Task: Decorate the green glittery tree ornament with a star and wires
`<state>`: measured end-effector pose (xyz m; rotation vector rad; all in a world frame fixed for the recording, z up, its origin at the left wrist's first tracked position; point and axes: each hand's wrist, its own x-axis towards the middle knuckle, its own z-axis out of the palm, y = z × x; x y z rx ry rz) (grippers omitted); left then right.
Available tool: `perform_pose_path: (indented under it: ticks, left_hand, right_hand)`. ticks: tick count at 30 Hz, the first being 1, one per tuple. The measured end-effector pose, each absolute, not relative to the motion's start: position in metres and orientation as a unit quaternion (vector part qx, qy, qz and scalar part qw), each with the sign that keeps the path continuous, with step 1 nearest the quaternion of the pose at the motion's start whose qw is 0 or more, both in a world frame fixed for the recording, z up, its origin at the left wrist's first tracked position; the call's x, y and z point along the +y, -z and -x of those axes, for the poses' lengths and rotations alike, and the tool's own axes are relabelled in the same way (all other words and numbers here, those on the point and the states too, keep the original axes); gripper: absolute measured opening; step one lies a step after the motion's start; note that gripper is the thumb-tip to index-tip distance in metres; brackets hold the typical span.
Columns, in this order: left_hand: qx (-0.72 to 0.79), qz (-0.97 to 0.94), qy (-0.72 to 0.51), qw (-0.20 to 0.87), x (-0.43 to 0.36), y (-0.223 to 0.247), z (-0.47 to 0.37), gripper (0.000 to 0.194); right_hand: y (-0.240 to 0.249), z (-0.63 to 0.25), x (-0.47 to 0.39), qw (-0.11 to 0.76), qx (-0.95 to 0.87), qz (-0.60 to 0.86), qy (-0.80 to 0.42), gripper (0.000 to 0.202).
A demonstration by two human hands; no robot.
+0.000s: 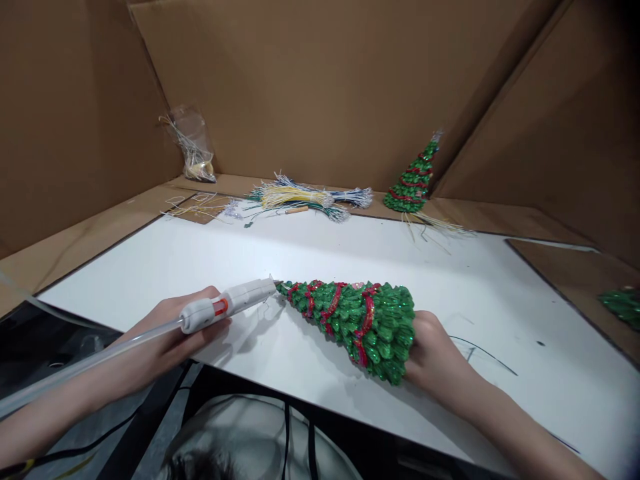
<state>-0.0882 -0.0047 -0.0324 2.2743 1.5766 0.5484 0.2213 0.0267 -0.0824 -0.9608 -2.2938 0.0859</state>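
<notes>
Over the near part of the white flat-topped desk (210, 257), a green cone-shaped Christmas tree with glittery leaves and red garlands (345, 313) lies on its side, its long axis running across the desk. Its narrow tip points toward the desk's left side and its broad base toward the right. The right hand (434, 350) grips that base, its fingers mostly hidden behind it. The left hand (167, 313) has its fingers wrapped around a white plastic glue gun with an orange-red switch (245, 295), its nozzle at the tree's tip; contact is unclear. A long clear glue stick (100, 360) trails from its back past the desk's near edge. Along the desk's far edge are yellow, green, blue and white wire bundles (300, 197) and, farther right, an upright second green tree (411, 183).
</notes>
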Motion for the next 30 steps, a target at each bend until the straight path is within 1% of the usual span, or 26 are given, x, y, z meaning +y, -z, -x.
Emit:
perform_pose_path:
  ticks: [6,12,17,21,23,25,30]
  left_hand:
    - [0.553,-0.797,-0.159,0.181,-0.004,0.029,0.09,0.032]
    - [0.514,-0.82,-0.163,0.191,-0.006,0.034,0.099,0.027]
    - [0.506,-0.826,-0.175,0.177,-0.008,0.033,0.102,0.03]
    - [0.507,-0.832,-0.167,0.153,-0.01,0.038,0.116,0.03]
    - [0.527,-0.822,-0.173,0.131,-0.01,0.046,0.129,0.03]
    - [0.569,-0.793,-0.18,0.125,-0.009,0.056,0.143,0.036]
    - [0.622,-0.738,-0.152,0.212,0.008,0.065,0.161,0.045]
  right_hand:
    - [0.082,-0.221,0.026,0.326,-0.872,0.364,-0.041,0.022]
    - [0.082,-0.221,0.028,0.327,-0.867,0.372,-0.059,0.022]
    - [0.081,-0.222,0.027,0.322,-0.863,0.373,-0.114,0.022]
    - [0.082,-0.223,0.028,0.312,-0.866,0.372,-0.121,0.021]
    - [0.082,-0.224,0.028,0.305,-0.865,0.379,-0.126,0.02]
    - [0.082,-0.224,0.029,0.294,-0.863,0.387,-0.135,0.02]
    - [0.081,-0.225,0.03,0.289,-0.856,0.395,-0.165,0.019]
